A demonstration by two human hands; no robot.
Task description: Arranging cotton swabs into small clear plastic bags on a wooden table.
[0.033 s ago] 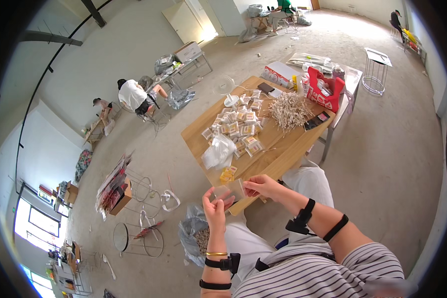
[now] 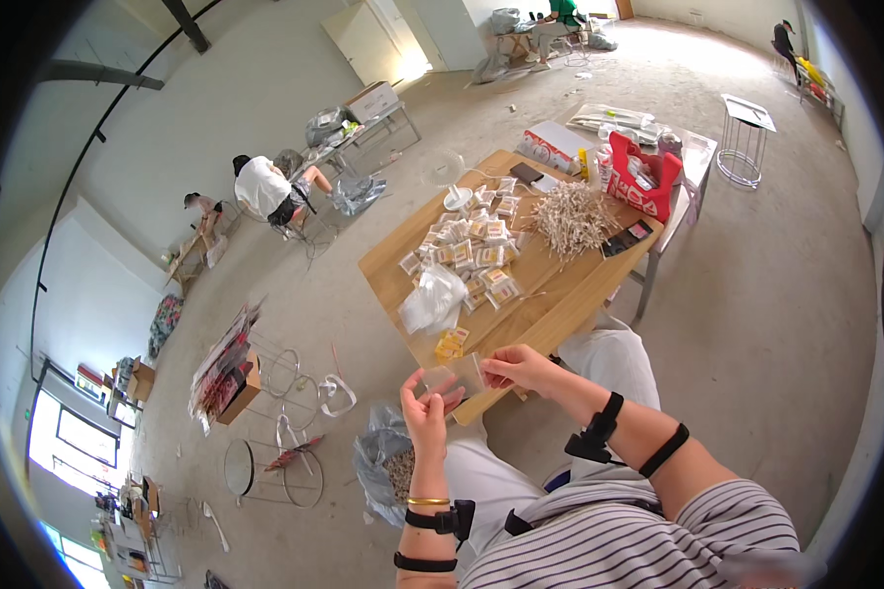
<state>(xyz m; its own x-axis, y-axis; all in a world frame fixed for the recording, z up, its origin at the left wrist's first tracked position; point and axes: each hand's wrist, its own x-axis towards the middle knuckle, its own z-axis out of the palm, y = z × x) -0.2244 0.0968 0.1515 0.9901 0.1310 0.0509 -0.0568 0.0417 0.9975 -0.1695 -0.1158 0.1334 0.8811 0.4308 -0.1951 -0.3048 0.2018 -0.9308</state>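
Nothing moved: 2 hands (image 2: 429,409) (image 2: 517,368) on clear packet (image 2: 454,378).

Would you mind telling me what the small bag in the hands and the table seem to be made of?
The small bag, held between the left hand and right hand, looks like thin clear plastic film: it is see-through with a faint sheen. The table looks like light wood or wood laminate, matte and tan; grain is too small to confirm.

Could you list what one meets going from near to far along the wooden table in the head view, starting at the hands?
Left hand and right hand holding a small clear bag → yellow packets → crumpled clear plastic bag → spread of small filled packets → pile of wooden sticks → red bag.
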